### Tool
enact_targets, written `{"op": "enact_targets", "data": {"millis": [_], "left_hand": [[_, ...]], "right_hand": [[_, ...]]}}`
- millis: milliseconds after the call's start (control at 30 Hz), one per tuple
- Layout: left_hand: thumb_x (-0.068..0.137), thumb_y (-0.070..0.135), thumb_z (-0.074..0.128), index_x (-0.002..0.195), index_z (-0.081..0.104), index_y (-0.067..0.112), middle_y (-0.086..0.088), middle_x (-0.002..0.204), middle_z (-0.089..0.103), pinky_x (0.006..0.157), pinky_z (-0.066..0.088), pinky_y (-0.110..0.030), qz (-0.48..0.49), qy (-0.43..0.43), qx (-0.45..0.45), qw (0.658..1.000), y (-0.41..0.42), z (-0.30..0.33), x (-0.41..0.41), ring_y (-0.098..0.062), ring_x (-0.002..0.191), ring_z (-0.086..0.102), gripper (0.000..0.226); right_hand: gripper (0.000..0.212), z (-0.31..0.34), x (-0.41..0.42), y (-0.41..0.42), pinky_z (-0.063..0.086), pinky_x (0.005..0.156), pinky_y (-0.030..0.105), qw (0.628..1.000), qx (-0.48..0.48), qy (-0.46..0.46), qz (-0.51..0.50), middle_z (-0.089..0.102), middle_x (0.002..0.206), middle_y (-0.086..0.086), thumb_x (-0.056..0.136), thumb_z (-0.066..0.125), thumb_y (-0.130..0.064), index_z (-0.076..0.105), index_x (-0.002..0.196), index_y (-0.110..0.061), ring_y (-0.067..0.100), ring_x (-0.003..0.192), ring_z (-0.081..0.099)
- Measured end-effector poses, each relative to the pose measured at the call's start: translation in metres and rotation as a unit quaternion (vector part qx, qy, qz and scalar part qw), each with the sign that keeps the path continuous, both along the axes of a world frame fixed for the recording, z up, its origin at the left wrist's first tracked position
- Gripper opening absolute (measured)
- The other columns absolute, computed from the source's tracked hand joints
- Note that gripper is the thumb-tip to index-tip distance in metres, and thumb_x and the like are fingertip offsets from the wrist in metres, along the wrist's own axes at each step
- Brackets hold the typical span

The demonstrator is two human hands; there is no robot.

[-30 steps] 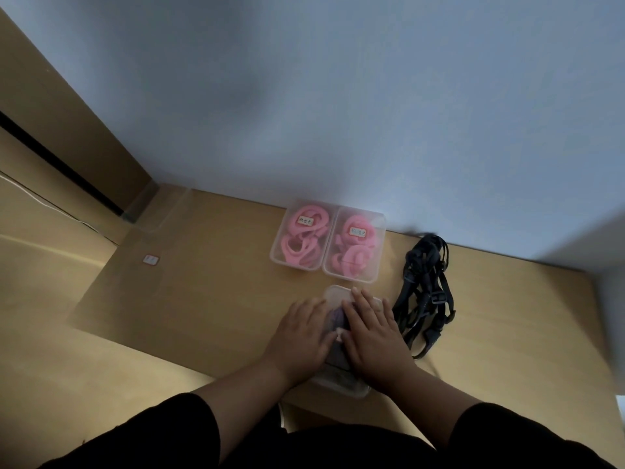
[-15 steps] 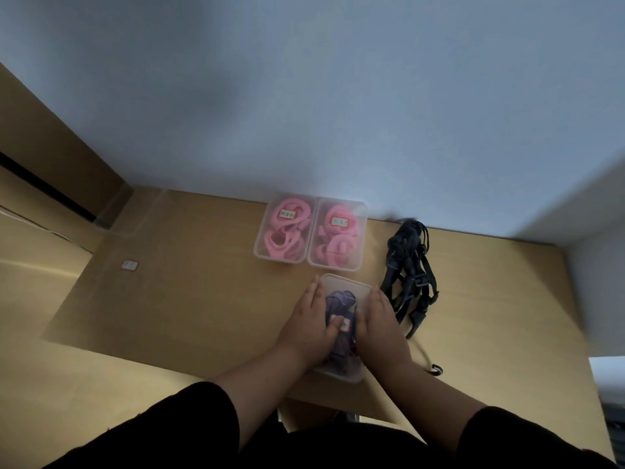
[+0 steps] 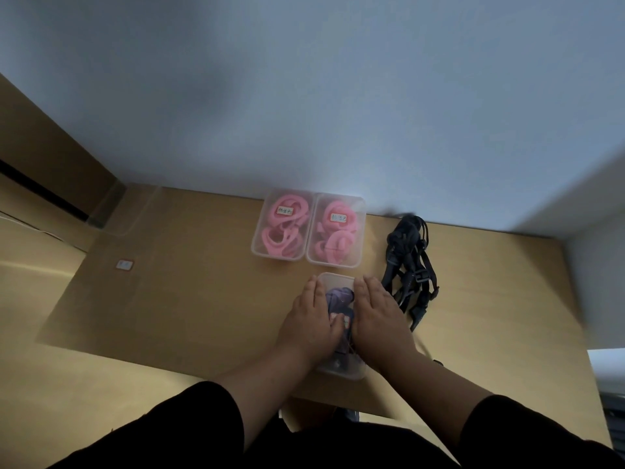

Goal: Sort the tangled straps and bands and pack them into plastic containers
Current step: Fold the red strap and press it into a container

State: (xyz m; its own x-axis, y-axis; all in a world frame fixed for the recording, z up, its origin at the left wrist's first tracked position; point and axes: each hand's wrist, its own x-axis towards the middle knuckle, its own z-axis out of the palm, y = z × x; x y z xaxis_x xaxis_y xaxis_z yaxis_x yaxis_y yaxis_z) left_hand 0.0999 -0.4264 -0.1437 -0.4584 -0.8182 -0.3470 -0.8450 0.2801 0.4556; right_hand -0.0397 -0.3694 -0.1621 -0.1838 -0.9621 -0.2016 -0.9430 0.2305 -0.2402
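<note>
The near container point(image 3: 339, 286) of purple bands point(image 3: 340, 297) sits at the table point(image 3: 189, 299) edge, long axis running away from you. Your left hand point(image 3: 309, 324) and right hand point(image 3: 378, 321) lie flat on it, fingers extended, gripping nothing. The tangled black straps point(image 3: 407, 265) lie just right, nearer your right hand.

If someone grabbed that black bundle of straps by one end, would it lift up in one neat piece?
Probably not. The black strap bundle lies in loose, tangled loops, so it would likely flop and dangle. Its buckles and clips could snag on each other, so the whole tangle may drag along. It looks light, being thin webbing.
</note>
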Motion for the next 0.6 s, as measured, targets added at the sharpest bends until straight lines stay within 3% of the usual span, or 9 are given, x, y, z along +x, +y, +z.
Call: {"op": "enact_targets", "data": {"millis": [133,367,433,500,600], "left_hand": [[0.099,0.045,0.045,0.158,0.005,0.004,-0.013,0.165,0.007,0.12,0.019,-0.033,-0.012,-0.018,-0.007,1.0,-0.003,0.001,-0.001,-0.026,0.15,0.017,0.082],[0.098,0.06,0.031,0.157,0.003,0.004,-0.016,0.162,0.011,0.115,0.029,-0.04,-0.044,-0.077,-0.013,0.996,-0.009,-0.001,-0.008,-0.03,0.145,0.024,0.087],[0.089,0.066,0.01,0.157,0.003,0.003,-0.017,0.163,0.01,0.118,0.025,-0.041,-0.066,-0.11,-0.058,0.99,-0.009,-0.004,-0.008,-0.032,0.146,0.022,0.093],[0.079,0.065,-0.006,0.157,-0.004,0.005,-0.016,0.166,-0.004,0.123,0.011,-0.043,-0.094,-0.119,-0.078,0.985,-0.011,-0.009,-0.007,-0.032,0.152,0.006,0.099],[0.078,0.059,-0.014,0.156,-0.014,0.012,-0.008,0.165,-0.021,0.124,-0.005,-0.04,-0.143,-0.105,-0.084,0.981,-0.012,-0.014,-0.006,-0.026,0.152,-0.017,0.092]], "right_hand": [[0.063,0.0,0.0,-0.004,0.047,0.104,0.048,0.999,0.02,0.026,0.018,0.059,0.135,0.026,0.089,0.037,-0.033,0.056,0.136,0.004,0.038,0.128,0.057],[0.061,0.004,-0.006,-0.011,0.05,0.1,0.051,0.999,0.02,0.041,0.029,0.064,0.125,0.026,0.088,0.038,-0.033,0.061,0.129,0.006,0.039,0.116,0.064],[0.061,0.004,-0.006,-0.01,0.045,0.104,0.054,0.998,0.01,0.054,0.041,0.063,0.129,0.025,0.089,0.038,-0.033,0.061,0.13,0.005,0.039,0.121,0.062],[0.061,-0.001,-0.004,-0.006,0.038,0.109,0.053,0.997,-0.011,0.058,0.053,0.06,0.135,0.024,0.09,0.037,-0.033,0.06,0.132,0.005,0.038,0.128,0.057],[0.062,-0.008,-0.006,-0.003,0.028,0.119,0.047,0.997,-0.032,0.044,0.046,0.052,0.145,0.023,0.092,0.035,-0.034,0.055,0.137,0.004,0.036,0.136,0.049]]}}
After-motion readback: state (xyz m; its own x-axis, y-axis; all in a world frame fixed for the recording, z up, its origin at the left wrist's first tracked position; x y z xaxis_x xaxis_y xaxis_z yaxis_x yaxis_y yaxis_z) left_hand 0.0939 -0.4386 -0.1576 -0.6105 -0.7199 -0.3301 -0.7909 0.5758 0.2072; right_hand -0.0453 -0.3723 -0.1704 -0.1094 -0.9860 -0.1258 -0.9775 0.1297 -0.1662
